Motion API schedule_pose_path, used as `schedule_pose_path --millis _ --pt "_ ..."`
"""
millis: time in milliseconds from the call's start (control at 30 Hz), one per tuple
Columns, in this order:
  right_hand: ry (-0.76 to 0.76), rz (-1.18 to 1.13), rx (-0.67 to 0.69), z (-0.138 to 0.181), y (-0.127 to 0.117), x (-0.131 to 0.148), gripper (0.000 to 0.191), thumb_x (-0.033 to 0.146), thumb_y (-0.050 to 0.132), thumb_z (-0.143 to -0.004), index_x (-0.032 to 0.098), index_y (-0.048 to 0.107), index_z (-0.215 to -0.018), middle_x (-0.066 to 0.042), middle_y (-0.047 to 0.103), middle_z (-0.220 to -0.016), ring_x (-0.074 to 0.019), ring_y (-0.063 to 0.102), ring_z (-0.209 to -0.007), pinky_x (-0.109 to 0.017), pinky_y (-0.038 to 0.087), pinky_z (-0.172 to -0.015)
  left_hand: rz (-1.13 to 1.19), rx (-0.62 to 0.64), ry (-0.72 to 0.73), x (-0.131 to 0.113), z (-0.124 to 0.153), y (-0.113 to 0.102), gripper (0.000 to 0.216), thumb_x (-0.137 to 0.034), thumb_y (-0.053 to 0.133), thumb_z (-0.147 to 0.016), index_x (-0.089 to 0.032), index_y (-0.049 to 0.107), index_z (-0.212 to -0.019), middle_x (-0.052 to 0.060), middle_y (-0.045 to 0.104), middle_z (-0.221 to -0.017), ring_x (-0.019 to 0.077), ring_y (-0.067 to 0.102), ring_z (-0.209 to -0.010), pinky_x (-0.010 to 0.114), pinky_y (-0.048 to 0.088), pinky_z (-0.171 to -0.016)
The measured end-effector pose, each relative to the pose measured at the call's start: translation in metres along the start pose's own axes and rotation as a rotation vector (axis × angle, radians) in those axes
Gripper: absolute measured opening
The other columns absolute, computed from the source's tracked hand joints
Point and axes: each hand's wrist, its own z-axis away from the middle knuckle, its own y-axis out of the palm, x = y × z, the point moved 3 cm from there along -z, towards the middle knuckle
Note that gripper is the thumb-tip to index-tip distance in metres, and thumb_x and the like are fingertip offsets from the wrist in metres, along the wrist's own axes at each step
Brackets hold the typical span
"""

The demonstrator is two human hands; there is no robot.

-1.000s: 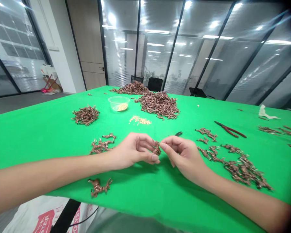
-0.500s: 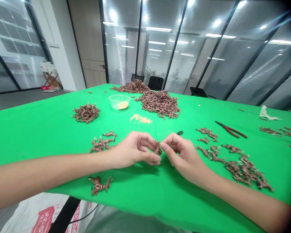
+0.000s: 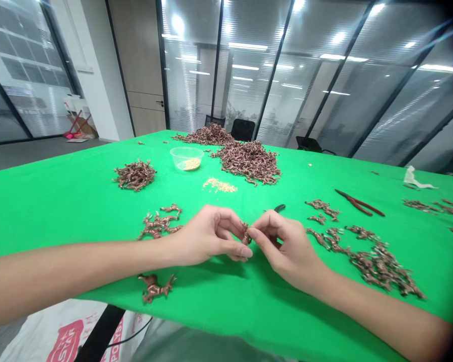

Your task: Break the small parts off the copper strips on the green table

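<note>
Between my two hands is a small brown animal figurine (image 3: pixel 246 235), partly covered by fingers. My left hand (image 3: pixel 215 236) is closed around it from the left, thumb below. From the right, the thumb and forefinger of my right hand (image 3: pixel 285 244) pinch its edge; whether a tiny part sits in that pinch is hidden. Under my left forearm lies a larger antlered deer figurine (image 3: pixel 156 288). A few figurines (image 3: pixel 158 224) rest beside my left wrist, and a looser group of figurines (image 3: pixel 381 264) spreads right of my right hand.
Farther back on the green cloth (image 3: pixel 79 201) are a clear bowl (image 3: pixel 175 160) with pale bits, a scatter of pale bits (image 3: pixel 219 185), a big figurine heap (image 3: pixel 249 161) and a smaller heap (image 3: pixel 135 176). Red-handled pliers (image 3: pixel 360 203) and a black-tipped tool (image 3: pixel 280 207) lie at right.
Both hands stay together at the figurine, with only slight shifts of the fingers. The figurine is turned a little; the other things lie where they were.
</note>
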Motion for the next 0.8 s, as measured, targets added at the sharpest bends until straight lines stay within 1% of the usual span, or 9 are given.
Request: schedule_pose_path --millis 67,133,200,267,367,533,600,700,800 --pt "0.072 -0.09 0.026 -0.0007 -0.0006 -0.0013 0.023 0.038 0.059 -0.098 0.018 0.059 -0.087 -0.003 0.069 -0.073 -0.0127 0.06 -0.058 -0.024 0.044 -0.052 -0.005 0.008 0.006 -0.0007 0.0006 0.0006 0.034 -0.016 0.088 -0.066 -0.011 0.065 -0.09 0.003 0.075 -0.076 0.0136 0.073 -0.062 0.02 0.059 -0.059" --pt "0.133 -0.182 0.041 -0.0023 -0.0012 -0.0028 0.027 0.043 0.063 -0.095 0.017 0.06 -0.087 -0.001 0.067 -0.068 -0.0101 0.055 -0.052 -0.022 0.041 -0.047 -0.01 0.012 0.012 -0.0013 0.001 0.0011 0.035 -0.017 0.089 -0.066 -0.012 0.065 -0.092 0.002 0.075 -0.073 0.0128 0.073 -0.061 0.02 0.059 -0.059" --pt "0.164 -0.258 0.047 -0.0043 -0.0016 -0.004 0.031 0.047 0.068 -0.091 0.016 0.062 -0.086 0.001 0.063 -0.063 -0.0073 0.047 -0.045 -0.02 0.036 -0.042 -0.013 0.012 0.018 -0.002 0.0015 0.0014 0.036 -0.017 0.089 -0.066 -0.011 0.064 -0.092 0.002 0.075 -0.073 0.0128 0.073 -0.06 0.02 0.06 -0.059" --pt "0.177 -0.308 0.051 -0.006 -0.0016 -0.0045 0.033 0.048 0.071 -0.088 0.016 0.062 -0.086 0.003 0.06 -0.06 -0.0056 0.043 -0.043 -0.019 0.034 -0.04 -0.014 0.006 0.021 -0.0028 0.0022 0.0017 0.036 -0.017 0.089 -0.066 -0.011 0.064 -0.091 0.003 0.075 -0.074 0.013 0.073 -0.06 0.02 0.059 -0.058" --pt "0.197 -0.351 0.061 -0.0069 -0.0009 -0.0045 0.033 0.047 0.073 -0.086 0.016 0.062 -0.087 0.004 0.058 -0.059 -0.0051 0.042 -0.042 -0.019 0.035 -0.039 -0.009 0.002 0.023 -0.0035 0.0029 0.0019 0.036 -0.016 0.089 -0.065 -0.01 0.064 -0.091 0.003 0.075 -0.074 0.0127 0.073 -0.06 0.019 0.059 -0.057" --pt "0.262 -0.385 0.066 -0.0056 0.0004 -0.0062 0.037 0.049 0.077 -0.082 0.016 0.062 -0.089 0.004 0.059 -0.061 -0.0059 0.045 -0.042 -0.018 0.036 -0.037 0.064 0.012 0.005 -0.0011 0.0001 0.0007 0.035 -0.014 0.089 -0.065 -0.01 0.064 -0.091 0.005 0.076 -0.078 0.0138 0.074 -0.062 0.021 0.061 -0.06" --pt "0.264 -0.381 0.071 -0.0052 0.0005 -0.0078 0.036 0.047 0.076 -0.083 0.015 0.062 -0.091 0.003 0.06 -0.063 -0.0058 0.045 -0.043 -0.018 0.037 -0.038 0.089 0.007 -0.01 0.0008 -0.002 -0.0008 0.036 -0.014 0.089 -0.064 -0.009 0.064 -0.09 0.006 0.076 -0.08 0.0157 0.075 -0.064 0.022 0.062 -0.06" --pt "0.243 -0.351 0.085 -0.0048 -0.0003 -0.0101 0.03 0.044 0.069 -0.09 0.016 0.062 -0.093 0.004 0.059 -0.064 -0.0059 0.045 -0.044 -0.018 0.037 -0.04 0.1 -0.001 -0.022 0.0031 -0.0044 -0.0033 0.037 -0.015 0.09 -0.064 -0.009 0.064 -0.091 0.007 0.076 -0.08 0.0183 0.076 -0.066 0.025 0.063 -0.061" --pt "0.2 -0.267 0.081 -0.0044 -0.0023 -0.0094 0.023 0.04 0.063 -0.094 0.016 0.063 -0.094 0.004 0.057 -0.062 -0.0067 0.045 -0.045 -0.02 0.038 -0.043 0.107 -0.005 -0.024 0.005 -0.0055 -0.0053 0.038 -0.017 0.09 -0.064 -0.008 0.064 -0.09 0.007 0.076 -0.08 0.0195 0.076 -0.068 0.025 0.063 -0.061"
